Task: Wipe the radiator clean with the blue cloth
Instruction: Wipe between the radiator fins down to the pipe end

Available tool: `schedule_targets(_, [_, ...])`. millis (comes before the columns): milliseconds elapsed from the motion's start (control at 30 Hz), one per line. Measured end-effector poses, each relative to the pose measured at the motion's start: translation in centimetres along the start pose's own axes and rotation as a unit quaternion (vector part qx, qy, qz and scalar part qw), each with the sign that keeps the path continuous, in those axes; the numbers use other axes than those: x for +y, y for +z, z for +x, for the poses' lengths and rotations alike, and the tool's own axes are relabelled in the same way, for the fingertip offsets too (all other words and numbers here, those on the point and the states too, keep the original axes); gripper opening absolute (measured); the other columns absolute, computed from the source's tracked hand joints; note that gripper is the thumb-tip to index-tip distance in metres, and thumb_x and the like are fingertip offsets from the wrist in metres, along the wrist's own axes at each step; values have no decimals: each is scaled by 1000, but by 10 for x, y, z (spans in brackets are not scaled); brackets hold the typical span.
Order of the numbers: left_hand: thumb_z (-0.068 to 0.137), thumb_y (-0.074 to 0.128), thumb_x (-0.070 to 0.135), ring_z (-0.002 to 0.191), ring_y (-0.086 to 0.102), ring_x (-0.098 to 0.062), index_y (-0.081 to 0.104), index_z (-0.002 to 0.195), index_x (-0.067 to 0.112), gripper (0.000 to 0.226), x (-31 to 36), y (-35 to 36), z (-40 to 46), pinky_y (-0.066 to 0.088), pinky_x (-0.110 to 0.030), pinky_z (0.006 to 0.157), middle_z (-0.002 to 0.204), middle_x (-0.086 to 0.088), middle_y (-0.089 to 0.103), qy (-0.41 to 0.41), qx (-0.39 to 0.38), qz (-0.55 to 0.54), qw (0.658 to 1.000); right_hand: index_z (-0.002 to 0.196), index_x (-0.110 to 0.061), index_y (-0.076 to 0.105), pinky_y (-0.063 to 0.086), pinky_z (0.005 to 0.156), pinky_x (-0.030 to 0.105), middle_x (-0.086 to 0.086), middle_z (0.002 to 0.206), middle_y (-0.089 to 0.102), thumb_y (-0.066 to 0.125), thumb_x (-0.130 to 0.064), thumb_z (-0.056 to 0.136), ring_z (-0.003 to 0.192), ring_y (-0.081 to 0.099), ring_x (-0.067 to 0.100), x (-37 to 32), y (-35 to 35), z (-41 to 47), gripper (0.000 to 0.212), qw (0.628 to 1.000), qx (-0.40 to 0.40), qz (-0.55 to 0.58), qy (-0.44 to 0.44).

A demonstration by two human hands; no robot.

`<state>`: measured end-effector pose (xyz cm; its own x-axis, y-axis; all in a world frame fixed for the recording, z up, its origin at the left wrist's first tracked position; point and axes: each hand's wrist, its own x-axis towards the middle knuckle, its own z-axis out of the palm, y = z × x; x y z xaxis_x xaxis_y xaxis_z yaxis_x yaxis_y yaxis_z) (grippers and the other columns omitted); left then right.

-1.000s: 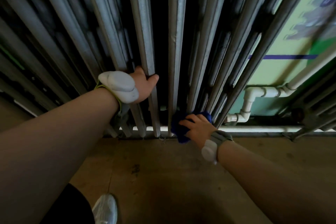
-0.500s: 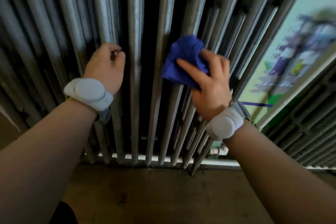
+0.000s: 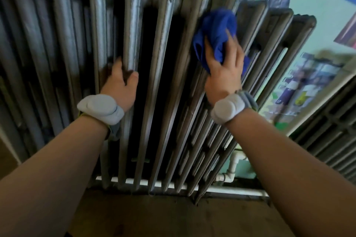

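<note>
From the head view, the right hand (image 3: 224,72) has come a long way in a short time: a second ago it was down by the foot of the radiator (image 3: 154,82) with the blue cloth (image 3: 213,34) bunched near the white pipe (image 3: 227,188) along the floor; half a second ago it was halfway up; now it is close under the rounded tops of the columns. The fingers are curled into the cloth, gripping it in a wad and pressing it flat against the front of the columns right of the middle. The cloth looks blurred, so I take the stroke to be under way rather than finished.

The left hand (image 3: 120,84) has barely moved. It grips a column left of the middle, thumb on one side, fingers wrapped round the other and mostly hidden behind the metal. It holds nothing else, and seems to be steadying the person.

Both wrists carry pale padded bands (image 3: 101,108). Posters (image 3: 300,86) show on the green wall to the right.

To my eye one long upward pass over these columns is nearly done; the columns further left and right and the dark gaps between them look untouched yet.
</note>
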<state>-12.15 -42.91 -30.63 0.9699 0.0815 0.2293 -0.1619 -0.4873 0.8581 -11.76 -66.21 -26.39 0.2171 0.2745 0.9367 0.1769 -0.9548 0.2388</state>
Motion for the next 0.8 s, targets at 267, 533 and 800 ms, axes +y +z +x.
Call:
schedule_targets(267, [99,25,43,123,44,-39,-5,148,25,61,5,4,-7,35,-35,99,144,-15,39,-54,-41,20,998,120,-21,64,44,88,55,3,132,33,39,-4,76,113,34,35,2,-23,-64,54,980,-178,41,-85])
schedule_targets(533, [99,30,39,122,46,-37,-9,148,22,64,2,9,-5,36,-34,99,143,-16,39,-44,-23,-6,999,136,-24,48,27,109,46,20,145,31,43,9,75,130,27,44,-5,-29,44,70,995,-63,9,73])
schedule_targets(800, [96,34,44,130,39,-34,-13,147,22,73,-17,21,4,33,-43,108,151,-11,28,-24,-20,-8,999,115,-10,64,31,100,54,8,139,26,55,14,69,126,25,40,-17,6,-72,52,996,-87,6,-5])
